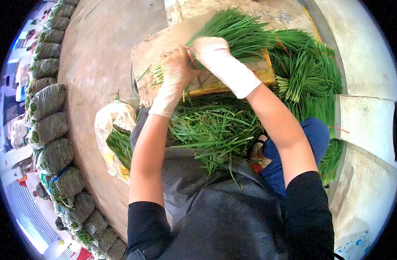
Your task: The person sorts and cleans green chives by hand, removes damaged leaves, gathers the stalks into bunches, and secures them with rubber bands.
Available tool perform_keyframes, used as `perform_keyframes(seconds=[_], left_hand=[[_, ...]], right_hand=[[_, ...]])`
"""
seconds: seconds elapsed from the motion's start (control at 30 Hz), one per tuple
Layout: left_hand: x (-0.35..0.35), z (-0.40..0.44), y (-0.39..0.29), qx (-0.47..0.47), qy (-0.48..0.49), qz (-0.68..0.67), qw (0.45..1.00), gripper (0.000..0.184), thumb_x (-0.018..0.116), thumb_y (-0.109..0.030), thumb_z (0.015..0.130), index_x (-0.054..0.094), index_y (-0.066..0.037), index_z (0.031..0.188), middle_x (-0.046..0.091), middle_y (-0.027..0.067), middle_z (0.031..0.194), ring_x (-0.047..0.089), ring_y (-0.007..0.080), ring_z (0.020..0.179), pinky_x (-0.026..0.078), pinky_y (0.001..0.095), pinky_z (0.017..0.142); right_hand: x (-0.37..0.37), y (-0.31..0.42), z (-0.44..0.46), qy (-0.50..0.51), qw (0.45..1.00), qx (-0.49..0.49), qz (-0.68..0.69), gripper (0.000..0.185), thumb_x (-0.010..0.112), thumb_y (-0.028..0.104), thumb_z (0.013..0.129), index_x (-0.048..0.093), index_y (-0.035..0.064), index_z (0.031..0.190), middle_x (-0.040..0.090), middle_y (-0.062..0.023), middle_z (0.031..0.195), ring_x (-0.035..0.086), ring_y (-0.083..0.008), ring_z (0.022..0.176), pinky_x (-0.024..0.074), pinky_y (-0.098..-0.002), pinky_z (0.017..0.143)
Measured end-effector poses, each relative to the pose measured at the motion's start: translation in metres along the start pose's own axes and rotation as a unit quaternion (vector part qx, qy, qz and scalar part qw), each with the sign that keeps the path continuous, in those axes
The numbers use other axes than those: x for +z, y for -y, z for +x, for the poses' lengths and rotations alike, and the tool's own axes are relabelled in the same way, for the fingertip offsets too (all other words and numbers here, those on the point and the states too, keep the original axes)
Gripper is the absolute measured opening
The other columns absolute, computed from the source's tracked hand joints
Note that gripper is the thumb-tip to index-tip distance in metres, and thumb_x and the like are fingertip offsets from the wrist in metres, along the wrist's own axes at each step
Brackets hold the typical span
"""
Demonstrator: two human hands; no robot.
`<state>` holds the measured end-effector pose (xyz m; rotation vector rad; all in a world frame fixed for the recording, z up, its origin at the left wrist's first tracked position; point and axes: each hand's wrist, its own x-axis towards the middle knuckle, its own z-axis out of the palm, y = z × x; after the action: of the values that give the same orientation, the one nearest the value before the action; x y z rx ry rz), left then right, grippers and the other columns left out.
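Note:
A bunch of long green leafy stalks (235,32) lies across a wooden board (146,50), its pale cut ends to the left and leaf tips to the right. My left hand (176,67), in a thin whitish glove, is closed around the stalks near the pale ends, beside a red band (191,57). My right hand (212,51), gloved too, is closed at the bunch just right of that band, its fingertips partly hidden. The two hands are close together but apart.
Tied green bunches (300,71) are stacked at the right. Loose leaves (216,125) heap below the board, over my dark apron (216,208). A whitish plastic bag (104,125) with leaves stands left. Wrapped bundles (51,102) line the far left. Pale blocks (363,117) edge the right.

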<state>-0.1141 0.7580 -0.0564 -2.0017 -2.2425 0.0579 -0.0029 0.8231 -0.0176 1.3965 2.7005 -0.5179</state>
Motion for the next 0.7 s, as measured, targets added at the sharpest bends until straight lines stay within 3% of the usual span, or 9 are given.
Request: perform_keyframes(seconds=[0.1,0.13,0.2,0.3,0.37,0.4,0.47,0.6,0.7], left_hand=[[-0.019,-0.002,-0.001,0.044,0.054,0.046,0.996,0.067,0.084,-0.045,0.053,0.057,-0.009,0.102,0.061,0.0062,0.09,0.061,0.0256,0.091,0.044,0.0397,0.084],[-0.013,-0.006,0.002,0.066,-0.027,0.092,0.993,0.067,0.082,-0.045,0.055,0.056,-0.009,0.105,0.059,0.0063,0.091,0.059,0.0255,0.097,0.043,0.0394,0.088],[-0.031,-0.007,0.013,0.098,-0.028,0.069,0.992,0.07,0.082,-0.045,0.056,0.054,-0.008,0.109,0.058,0.0079,0.096,0.057,0.0257,0.1,0.042,0.0397,0.09],[-0.031,-0.003,0.031,0.13,0.011,-0.008,0.991,0.096,0.085,-0.046,0.052,0.045,-0.003,0.128,0.054,0.0122,0.116,0.052,0.0283,0.112,0.038,0.0415,0.097],[-0.023,0.0,0.035,0.122,0.118,-0.141,0.975,0.116,0.087,-0.048,0.046,0.035,-0.002,0.139,0.045,0.0149,0.135,0.045,0.0307,0.122,0.032,0.0442,0.104],[-0.021,-0.001,0.031,0.133,0.13,-0.09,0.978,0.125,0.088,-0.05,0.042,0.029,-0.004,0.143,0.036,0.0162,0.145,0.037,0.0317,0.131,0.025,0.0462,0.11],[-0.002,-0.001,0.03,0.139,0.072,-0.025,0.987,0.118,0.087,-0.052,0.043,0.036,-0.009,0.141,0.036,0.0143,0.145,0.035,0.031,0.133,0.023,0.0473,0.112],[-0.012,0.003,0.023,0.109,0.187,-0.01,0.976,0.102,0.085,-0.052,0.047,0.05,-0.007,0.131,0.049,0.0145,0.135,0.04,0.0307,0.13,0.025,0.046,0.111],[0.056,0.01,0.04,0.054,0.073,-0.14,0.986,0.069,0.074,-0.043,0.069,0.054,-0.003,0.122,0.055,0.0166,0.123,0.049,0.0304,0.117,0.035,0.0434,0.101]], right_hand=[[0.013,-0.008,0.017,-0.075,0.972,-0.116,0.192,0.035,0.056,0.033,0.088,0.066,0.0043,0.104,0.066,-0.0182,0.101,0.064,-0.0314,0.096,0.05,-0.0383,0.085],[-0.002,-0.007,0.002,-0.124,0.935,-0.135,0.305,0.043,0.053,0.041,0.09,0.065,0.0026,0.104,0.067,-0.017,0.103,0.062,-0.0294,0.1,0.0458,-0.0372,0.091],[0.004,-0.002,0.006,-0.203,0.907,-0.157,0.335,0.045,0.052,0.044,0.091,0.065,0.0028,0.103,0.068,-0.0148,0.101,0.063,-0.0289,0.097,0.0464,-0.0386,0.088],[0.005,0.014,0.015,-0.167,0.882,-0.071,0.435,0.053,0.049,0.052,0.093,0.064,0.0019,0.103,0.067,-0.0127,0.103,0.062,-0.0277,0.098,0.0463,-0.0408,0.086],[0.018,0.013,0.037,0.067,0.825,-0.021,0.561,0.052,0.048,0.048,0.094,0.06,-0.0007,0.11,0.06,-0.0188,0.118,0.058,-0.0288,0.108,0.0449,-0.0398,0.093],[0.018,0.011,0.041,0.059,0.824,-0.021,0.563,0.052,0.048,0.048,0.094,0.06,-0.0007,0.11,0.06,-0.0188,0.118,0.058,-0.0288,0.108,0.0449,-0.0398,0.093],[0.005,0.014,0.033,0.096,0.716,0.18,0.668,0.045,0.045,0.038,0.097,0.058,-0.0016,0.113,0.057,-0.0235,0.121,0.058,-0.0298,0.108,0.045,-0.0381,0.095],[-0.011,0.038,0.014,0.028,0.796,0.133,0.59,0.041,0.042,0.03,0.097,0.057,-0.0029,0.115,0.06,-0.0239,0.116,0.06,-0.0331,0.105,0.0452,-0.0408,0.094],[-0.022,0.046,-0.013,-0.012,0.841,0.166,0.514,0.04,0.041,0.031,0.098,0.059,-0.0016,0.114,0.062,-0.0238,0.111,0.061,-0.0345,0.102,0.0462,-0.0414,0.091]])
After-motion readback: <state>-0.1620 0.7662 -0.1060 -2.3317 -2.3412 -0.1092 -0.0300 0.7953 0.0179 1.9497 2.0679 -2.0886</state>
